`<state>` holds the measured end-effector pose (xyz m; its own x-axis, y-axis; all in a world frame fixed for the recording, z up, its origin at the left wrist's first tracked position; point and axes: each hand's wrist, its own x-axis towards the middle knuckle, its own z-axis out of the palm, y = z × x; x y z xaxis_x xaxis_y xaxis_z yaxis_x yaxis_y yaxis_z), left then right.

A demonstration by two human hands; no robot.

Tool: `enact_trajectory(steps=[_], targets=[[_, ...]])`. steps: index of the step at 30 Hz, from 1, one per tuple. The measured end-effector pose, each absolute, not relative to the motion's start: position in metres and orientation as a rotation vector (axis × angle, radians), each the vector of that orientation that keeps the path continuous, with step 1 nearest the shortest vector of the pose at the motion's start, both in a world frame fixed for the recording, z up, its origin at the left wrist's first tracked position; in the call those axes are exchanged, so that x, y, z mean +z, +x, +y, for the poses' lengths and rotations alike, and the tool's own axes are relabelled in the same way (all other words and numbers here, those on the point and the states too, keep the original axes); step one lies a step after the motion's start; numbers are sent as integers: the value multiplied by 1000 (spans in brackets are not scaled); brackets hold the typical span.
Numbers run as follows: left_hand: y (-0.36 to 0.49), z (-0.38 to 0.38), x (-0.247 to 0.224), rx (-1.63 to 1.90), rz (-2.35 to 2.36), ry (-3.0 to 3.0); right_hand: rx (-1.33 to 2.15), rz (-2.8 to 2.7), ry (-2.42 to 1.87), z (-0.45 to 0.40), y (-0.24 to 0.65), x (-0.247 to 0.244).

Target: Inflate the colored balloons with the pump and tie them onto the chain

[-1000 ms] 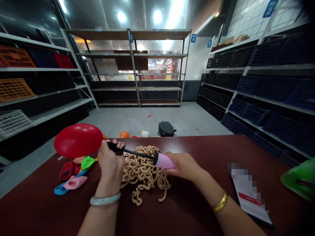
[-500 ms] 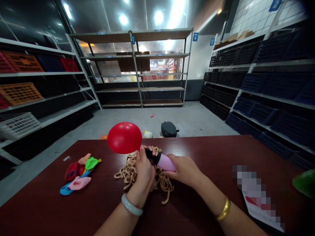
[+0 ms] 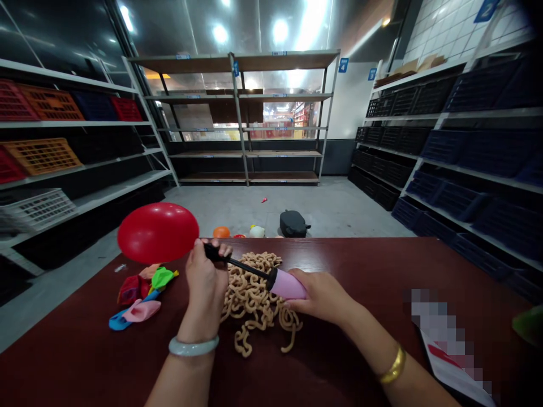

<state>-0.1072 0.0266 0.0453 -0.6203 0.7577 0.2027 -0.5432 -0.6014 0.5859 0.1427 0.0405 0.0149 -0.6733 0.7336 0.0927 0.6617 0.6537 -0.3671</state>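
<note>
My right hand (image 3: 317, 293) is wrapped round the lilac barrel of a hand balloon pump (image 3: 287, 284). A thin black rod runs out of the barrel to a black end piece, which my left hand (image 3: 206, 280) grips. A round, inflated red balloon (image 3: 158, 233) extends left from my left fingers, where its neck is pinched against the pump's black end; the exact joint is hidden. Below the rod lies a heap of beige curly strands (image 3: 254, 297), apparently rope-like. Limp balloons (image 3: 142, 311) in pink, blue, green and red lie on the table to the left.
The dark red-brown table (image 3: 339, 362) bears a flat, partly blurred packet (image 3: 456, 362) at right, near a green object (image 3: 528, 330). Beyond its far edge, a dark grey bag-like object (image 3: 293, 224) and an orange balloon (image 3: 221, 232) are on the floor. Shelves with crates line the sides.
My left hand has moved left with the black end piece and the balloon, drawing the pump's rod out of the barrel. The balloon looks larger. My right hand has barely moved.
</note>
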Motion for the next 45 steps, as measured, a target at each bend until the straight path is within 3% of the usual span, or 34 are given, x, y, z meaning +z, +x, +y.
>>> enact_trajectory(steps=[7, 24, 31, 39, 45], targets=[[-124, 33, 40, 2233, 626, 496, 456, -2686, -1159, 47, 152, 17], [-12, 35, -5, 2027, 656, 484, 310, -2640, -1226, 42, 146, 9], [-32, 33, 11, 2029, 638, 516, 401, -2594, -1196, 39, 139, 8], [-110, 25, 46, 2236, 644, 552, 483, -2654, -1105, 39, 141, 12], [-116, 28, 41, 2317, 672, 491, 471, -2688, -1125, 46, 151, 14]])
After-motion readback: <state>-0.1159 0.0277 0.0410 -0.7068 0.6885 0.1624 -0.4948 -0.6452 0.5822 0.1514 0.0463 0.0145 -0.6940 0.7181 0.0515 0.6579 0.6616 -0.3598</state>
